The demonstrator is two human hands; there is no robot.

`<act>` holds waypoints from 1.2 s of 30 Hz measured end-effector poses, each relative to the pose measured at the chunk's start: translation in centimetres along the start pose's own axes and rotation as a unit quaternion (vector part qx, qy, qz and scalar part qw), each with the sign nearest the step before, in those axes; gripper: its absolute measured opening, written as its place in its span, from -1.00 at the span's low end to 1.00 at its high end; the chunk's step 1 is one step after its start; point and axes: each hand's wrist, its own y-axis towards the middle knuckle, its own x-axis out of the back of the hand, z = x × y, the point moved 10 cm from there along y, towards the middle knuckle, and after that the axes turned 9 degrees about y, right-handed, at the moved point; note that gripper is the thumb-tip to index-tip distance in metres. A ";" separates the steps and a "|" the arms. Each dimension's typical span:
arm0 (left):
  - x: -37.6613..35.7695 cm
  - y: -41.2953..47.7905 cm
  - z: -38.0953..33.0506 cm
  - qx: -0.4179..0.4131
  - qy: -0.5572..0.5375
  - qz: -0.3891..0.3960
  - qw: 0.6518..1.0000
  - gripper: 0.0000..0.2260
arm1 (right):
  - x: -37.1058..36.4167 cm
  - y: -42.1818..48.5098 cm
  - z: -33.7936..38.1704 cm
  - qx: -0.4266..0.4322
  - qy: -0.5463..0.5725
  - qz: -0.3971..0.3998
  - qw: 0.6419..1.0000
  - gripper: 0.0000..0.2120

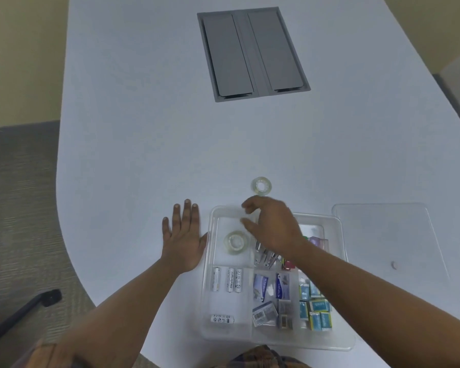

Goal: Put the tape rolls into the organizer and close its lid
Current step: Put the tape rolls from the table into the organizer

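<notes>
A clear plastic organizer (340,264) with several compartments lies on the white table near its front edge. One clear tape roll (235,242) lies flat in the organizer's far-left compartment. A second clear tape roll (261,185) rests on the table just beyond the organizer. My right hand (272,227) hovers over the organizer's far side, fingers curled apart and holding nothing. My left hand (183,236) lies flat on the table, fingers spread, touching the organizer's left wall. The clear lid (388,235) lies flat on the table to the organizer's right.
The organizer also holds batteries (226,280), staple boxes (315,305), small packets (282,286) and metal clips (263,257). A grey cable hatch (252,53) is set into the table farther back. A dark chair armrest (24,309) shows at lower left over the carpet.
</notes>
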 end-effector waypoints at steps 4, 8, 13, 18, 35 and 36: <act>-0.4 0.1 0.2 0.003 -0.005 0.007 1.000 -0.36 | 3.5 2.3 -0.5 0.002 -0.004 -0.071 0.997 -0.82; -0.3 0.1 0.1 -0.004 -0.010 0.006 1.000 -0.39 | 4.7 4.9 -2.7 -0.047 -0.062 -0.061 0.995 -0.74; -0.6 0.3 0.1 -0.005 -0.019 0.023 1.000 -0.36 | 3.8 7.0 -5.6 -0.118 -0.133 0.004 0.984 -0.42; -0.6 0.2 0.0 -0.009 -0.023 0.034 0.999 -0.36 | 2.9 7.8 -7.2 -0.152 -0.125 0.029 0.980 -0.32; -0.7 0.4 0.1 -0.012 -0.027 0.063 0.998 -0.31 | 2.6 1.9 0.2 -0.016 0.041 -0.054 0.998 -0.53; -0.7 0.4 0.1 -0.013 -0.027 0.067 0.997 -0.31 | 1.8 1.1 0.6 -0.012 0.033 -0.040 0.999 -0.53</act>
